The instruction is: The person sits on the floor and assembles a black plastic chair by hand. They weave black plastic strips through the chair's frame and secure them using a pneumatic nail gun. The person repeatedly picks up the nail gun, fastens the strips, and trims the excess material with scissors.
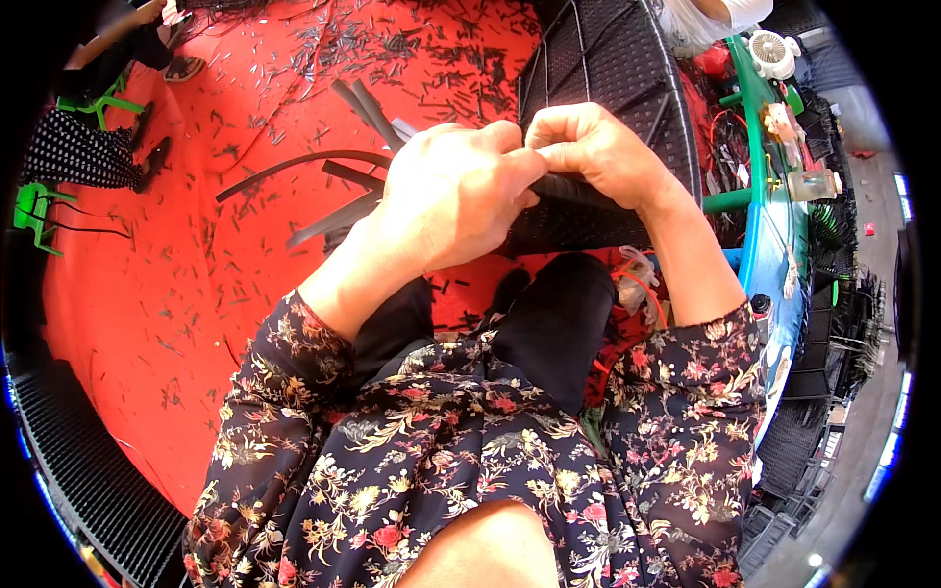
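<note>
Both hands meet in front of me at the near edge of a black woven wicker piece. My left hand is closed, and several flat black strips fan out from it to the left. A small white piece shows beside the strips. My right hand is closed in a pinch, its thumb and forefinger touching the left fingertips. What lies between the right fingers is hidden. Loose thin strands run across the wicker surface just beyond the hands.
Black strip offcuts litter the red floor covering. At the left, people sit by green stools. A green and blue table edge at the right bears a white fan and a jar. A plastic bag lies by my knee.
</note>
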The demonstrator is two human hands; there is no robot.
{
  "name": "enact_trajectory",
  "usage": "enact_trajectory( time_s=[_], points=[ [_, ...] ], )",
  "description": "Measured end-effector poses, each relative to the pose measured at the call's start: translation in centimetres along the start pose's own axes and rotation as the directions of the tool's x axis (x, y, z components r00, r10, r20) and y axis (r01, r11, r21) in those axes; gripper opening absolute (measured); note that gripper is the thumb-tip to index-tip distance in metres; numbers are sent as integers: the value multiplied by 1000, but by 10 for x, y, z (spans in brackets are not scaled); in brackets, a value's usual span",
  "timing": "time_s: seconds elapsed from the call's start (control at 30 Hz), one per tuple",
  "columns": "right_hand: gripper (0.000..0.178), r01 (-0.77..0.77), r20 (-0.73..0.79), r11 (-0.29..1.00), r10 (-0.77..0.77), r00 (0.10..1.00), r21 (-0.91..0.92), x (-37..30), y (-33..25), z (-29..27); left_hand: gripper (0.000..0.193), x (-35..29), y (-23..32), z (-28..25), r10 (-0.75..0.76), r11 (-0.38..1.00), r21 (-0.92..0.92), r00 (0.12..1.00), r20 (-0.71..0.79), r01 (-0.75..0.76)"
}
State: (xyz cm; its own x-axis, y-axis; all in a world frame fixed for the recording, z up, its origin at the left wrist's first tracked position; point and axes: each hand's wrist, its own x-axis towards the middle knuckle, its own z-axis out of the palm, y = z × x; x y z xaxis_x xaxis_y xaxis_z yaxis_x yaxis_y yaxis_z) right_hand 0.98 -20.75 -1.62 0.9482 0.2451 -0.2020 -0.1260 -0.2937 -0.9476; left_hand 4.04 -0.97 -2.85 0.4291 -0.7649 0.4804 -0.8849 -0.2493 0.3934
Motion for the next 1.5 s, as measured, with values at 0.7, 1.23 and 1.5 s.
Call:
enact_trajectory(
  time_s=[0.7,1.23,1.5],
  points=[
    [43,-252,-374,276,-673,639,-928,-102,56,-51,16,60,-3,31,-103,957,-258,988,118,131],
    [59,-875,-946,421,304,-113,240,-432,206,-117,20,38,-9,9,-157,983,-88,986,58,162],
    [46,-937,-939,252,302,-163,243,-390,188,-116,15,32,-16,12,-115,993,17,993,-3,115]
  ],
)
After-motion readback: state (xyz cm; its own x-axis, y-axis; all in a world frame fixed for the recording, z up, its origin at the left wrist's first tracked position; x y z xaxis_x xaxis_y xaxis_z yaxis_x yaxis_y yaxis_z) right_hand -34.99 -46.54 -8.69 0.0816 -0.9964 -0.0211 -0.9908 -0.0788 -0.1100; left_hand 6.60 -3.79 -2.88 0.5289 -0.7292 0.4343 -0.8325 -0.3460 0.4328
